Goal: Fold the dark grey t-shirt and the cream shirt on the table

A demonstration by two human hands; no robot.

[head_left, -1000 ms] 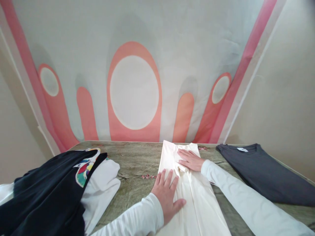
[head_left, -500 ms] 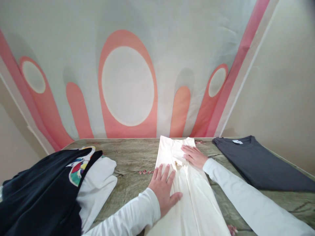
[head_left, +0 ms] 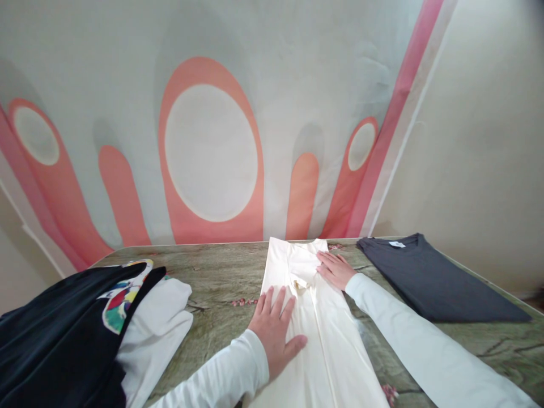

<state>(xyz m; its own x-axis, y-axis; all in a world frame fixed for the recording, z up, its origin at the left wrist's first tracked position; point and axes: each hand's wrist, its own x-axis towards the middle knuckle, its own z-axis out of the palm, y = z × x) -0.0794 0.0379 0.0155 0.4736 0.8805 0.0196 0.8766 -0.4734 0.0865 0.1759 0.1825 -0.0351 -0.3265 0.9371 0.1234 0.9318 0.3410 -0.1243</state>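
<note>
A cream-white garment (head_left: 323,340), folded into a long narrow strip, lies lengthwise on the table in front of me. My left hand (head_left: 274,328) rests flat on its left edge, fingers spread and thumb out to the right. Farther up, my right hand (head_left: 335,271) lies on the garment's right edge near the top, fingers stretched out. Neither hand grips the cloth. Between them, a small fold stands up in the fabric near the collar end. The garment's near end runs out of the bottom of the view.
On the right lies a folded dark grey T-shirt (head_left: 437,283) with a white label. At the left is a heap with a black garment (head_left: 63,323) bearing a colourful print and a white garment (head_left: 157,328). The wood-patterned tabletop (head_left: 225,266) meets a pink-and-grey backdrop (head_left: 280,113).
The view has turned slightly to the right, so most things sit farther left. My right hand has slid a little outward to the garment's right edge. My left hand stays flat on the cloth.
</note>
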